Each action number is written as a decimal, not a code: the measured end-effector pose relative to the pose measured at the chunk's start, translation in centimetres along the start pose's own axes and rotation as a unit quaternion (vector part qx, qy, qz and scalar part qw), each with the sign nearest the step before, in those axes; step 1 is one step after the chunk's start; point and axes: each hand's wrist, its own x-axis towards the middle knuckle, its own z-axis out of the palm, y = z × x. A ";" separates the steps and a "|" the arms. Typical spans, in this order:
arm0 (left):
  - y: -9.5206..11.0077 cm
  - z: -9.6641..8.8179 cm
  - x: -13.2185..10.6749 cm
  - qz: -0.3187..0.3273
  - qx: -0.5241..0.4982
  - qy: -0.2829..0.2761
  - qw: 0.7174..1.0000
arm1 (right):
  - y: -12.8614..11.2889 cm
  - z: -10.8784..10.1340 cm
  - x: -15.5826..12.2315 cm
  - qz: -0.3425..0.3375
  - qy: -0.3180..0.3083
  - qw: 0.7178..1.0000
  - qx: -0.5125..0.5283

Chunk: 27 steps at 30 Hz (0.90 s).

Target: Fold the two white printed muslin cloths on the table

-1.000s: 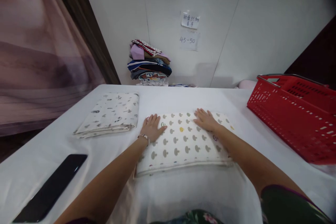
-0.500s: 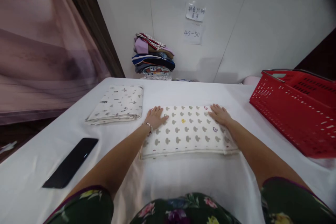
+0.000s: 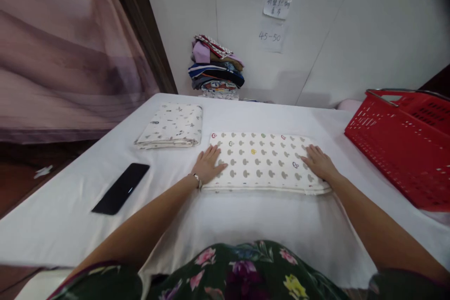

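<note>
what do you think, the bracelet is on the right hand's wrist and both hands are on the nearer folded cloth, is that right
Not quite: the head view shows the bracelet on the wrist of the left hand, not the right hand. Both hands do rest on the nearer folded cloth.

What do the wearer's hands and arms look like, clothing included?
Left hand and right hand are ungloved. A silver-toned bracelet circles the left wrist; none shows on the right. Dark green short sleeves with purplish edging leave the forearms bare. The matching dark green top has pink, purple and yellow flowers.
</note>
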 end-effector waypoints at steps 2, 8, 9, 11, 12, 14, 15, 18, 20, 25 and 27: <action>-0.3 -0.2 -0.2 0.000 -0.048 0.010 0.999 | 0.3 -0.6 -0.1 0.016 0.007 0.999 0.039; -0.8 -1.3 -5.1 -0.092 -0.164 0.098 0.977 | -2.1 -2.3 -4.0 0.018 0.085 0.994 0.061; -0.7 -1.6 -6.2 -0.118 -0.179 0.101 0.972 | -3.2 -2.4 -4.9 -0.007 0.083 0.994 0.065; -0.4 -2.0 -7.9 -0.161 -0.204 0.092 0.961 | -5.8 -2.2 -6.6 -0.073 0.075 0.991 0.087; -0.2 -2.1 -8.7 -0.172 -0.211 0.087 0.958 | -7.3 -2.0 -7.4 -0.109 0.073 0.986 0.103; 0.2 -2.2 -9.7 -0.176 -0.213 0.084 0.957 | -10.2 -1.6 -8.6 -0.174 0.076 0.971 0.146; 0.3 -2.2 -10.1 -0.176 -0.213 0.087 0.957 | -11.6 -1.4 -9.0 -0.204 0.078 0.961 0.168; 0.5 -2.1 -11.0 -0.190 -0.217 0.096 0.953 | -15.4 -1.1 -9.6 -0.275 0.077 0.934 0.214; 0.5 -1.9 -11.4 -0.198 -0.213 0.095 0.952 | -17.7 -1.3 -9.5 -0.314 0.062 0.920 0.226; 0.5 -1.6 -12.1 -0.190 -0.198 0.091 0.957 | -23.8 -2.0 -8.6 -0.392 0.043 0.882 0.259; 0.6 -1.4 -12.3 -0.178 -0.181 0.098 0.962 | -26.4 -2.1 -8.3 -0.405 0.041 0.877 0.256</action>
